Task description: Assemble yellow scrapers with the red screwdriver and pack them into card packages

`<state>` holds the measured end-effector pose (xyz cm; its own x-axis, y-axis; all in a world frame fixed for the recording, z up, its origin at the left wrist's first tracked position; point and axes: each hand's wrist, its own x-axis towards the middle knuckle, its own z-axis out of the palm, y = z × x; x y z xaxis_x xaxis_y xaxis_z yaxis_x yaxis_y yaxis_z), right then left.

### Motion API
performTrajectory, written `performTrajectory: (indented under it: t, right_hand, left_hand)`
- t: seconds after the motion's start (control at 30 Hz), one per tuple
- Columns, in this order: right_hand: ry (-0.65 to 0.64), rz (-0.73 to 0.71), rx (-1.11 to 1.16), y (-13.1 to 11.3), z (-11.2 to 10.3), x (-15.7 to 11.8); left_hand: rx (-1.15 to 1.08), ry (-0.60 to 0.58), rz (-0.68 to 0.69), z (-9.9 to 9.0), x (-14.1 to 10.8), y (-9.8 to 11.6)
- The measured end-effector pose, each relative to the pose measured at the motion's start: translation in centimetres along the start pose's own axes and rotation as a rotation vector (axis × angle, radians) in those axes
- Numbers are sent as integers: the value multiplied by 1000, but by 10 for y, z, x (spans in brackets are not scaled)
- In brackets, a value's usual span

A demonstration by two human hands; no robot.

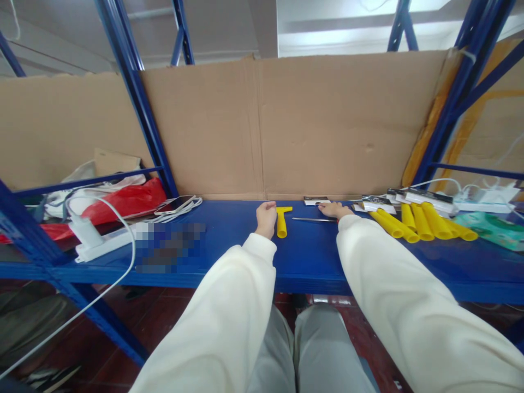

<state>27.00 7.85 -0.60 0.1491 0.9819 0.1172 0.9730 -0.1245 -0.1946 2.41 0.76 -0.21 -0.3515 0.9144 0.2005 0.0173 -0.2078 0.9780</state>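
Note:
A yellow T-shaped piece (pixel 281 225) stands on the blue shelf, its wide round end facing me. My left hand (pixel 266 219) is closed at its left side, with the fingers curled round the left end of the crossbar. Palm down, my right hand (pixel 334 210) lies on the shelf with fingers stretched out, the tips by a small black-and-white packet (pixel 316 201). A thin metal rod (pixel 313 219) lies between the hands; its right end passes under my right wrist, where a bit of red shows.
Several yellow tubes (pixel 426 221) lie at the right, before stacked black-and-white packets (pixel 379 204) and a green pack (pixel 491 229). At the left are a white power strip (pixel 106 244), cables and a red bag (pixel 126 202). Cardboard (pixel 327 125) closes the back between blue posts.

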Motion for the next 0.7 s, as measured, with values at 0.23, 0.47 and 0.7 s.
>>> performTrajectory:
  t: [0.23,0.47,0.7]
  right_hand:
    - [-14,31,-38,-1,-3,-3]
    - [31,-78,-10,2,-1,0]
    - [-70,17,-21,-3,-13,-3]
  left_hand:
    - [0,-23,-3,0,-2,2]
    - [-5,-30,-30,0,-8,6]
    - [-4,-35,-40,2,-12,6]
